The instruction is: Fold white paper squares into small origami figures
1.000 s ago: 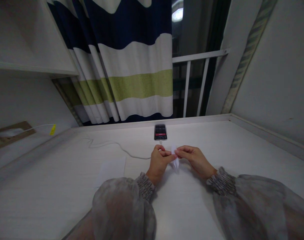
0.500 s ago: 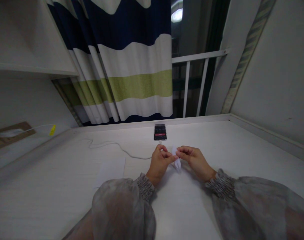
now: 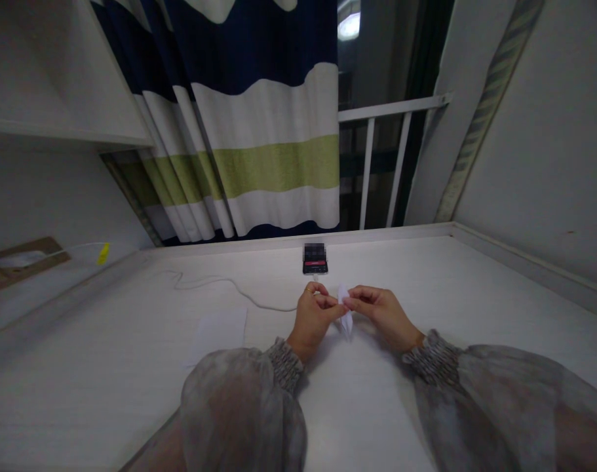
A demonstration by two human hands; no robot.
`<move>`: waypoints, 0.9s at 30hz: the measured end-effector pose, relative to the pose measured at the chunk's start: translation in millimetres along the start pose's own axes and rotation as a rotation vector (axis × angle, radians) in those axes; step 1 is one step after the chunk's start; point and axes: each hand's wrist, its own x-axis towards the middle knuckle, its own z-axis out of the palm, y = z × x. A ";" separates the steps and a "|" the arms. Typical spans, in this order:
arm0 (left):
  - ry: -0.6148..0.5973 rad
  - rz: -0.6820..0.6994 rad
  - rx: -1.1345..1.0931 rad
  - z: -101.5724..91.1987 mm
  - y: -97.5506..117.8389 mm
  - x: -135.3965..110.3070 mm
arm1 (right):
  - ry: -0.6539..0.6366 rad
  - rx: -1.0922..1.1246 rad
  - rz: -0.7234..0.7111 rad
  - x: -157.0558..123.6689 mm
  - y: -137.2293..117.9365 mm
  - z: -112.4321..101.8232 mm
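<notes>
Above the white desk [image 3: 367, 406], the left hand [image 3: 315, 320] and right hand [image 3: 384, 316] each pinch the folded white paper [image 3: 346, 322] between thumb and fingers, just nearer the wearer than the smartphone [image 3: 315, 259], a flat paper sheet [image 3: 220, 333] lying to the left.

Dim, greyish. Bright white light [image 3: 348, 26] in dark glass window [image 3: 379, 69]; soft shadows on flat white worktop [image 3: 367, 419]; edges stretched.

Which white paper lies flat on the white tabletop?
The white paper sheet by the sheer gray left sleeve; the other, folded narrow white paper, is held by left hand and right hand.
</notes>
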 end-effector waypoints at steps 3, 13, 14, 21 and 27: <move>0.005 -0.019 -0.019 0.2 -1.4 0.0 | 0.015 -0.003 0.017 1.0 1.4 -0.2; 0.141 -0.029 -0.142 -4.2 -1.7 5.1 | -0.058 -0.040 0.113 -2.0 2.9 5.4; 0.140 -0.031 -0.151 -4.4 -2.1 4.8 | -0.062 -0.045 0.121 -2.0 2.8 5.6; 0.134 -0.023 -0.167 -5.6 -5.0 3.2 | -0.065 -0.054 0.149 -1.8 -0.3 5.4; 0.102 -0.041 -0.186 -4.6 -2.8 2.5 | -0.050 -0.070 0.154 -2.3 -2.0 5.1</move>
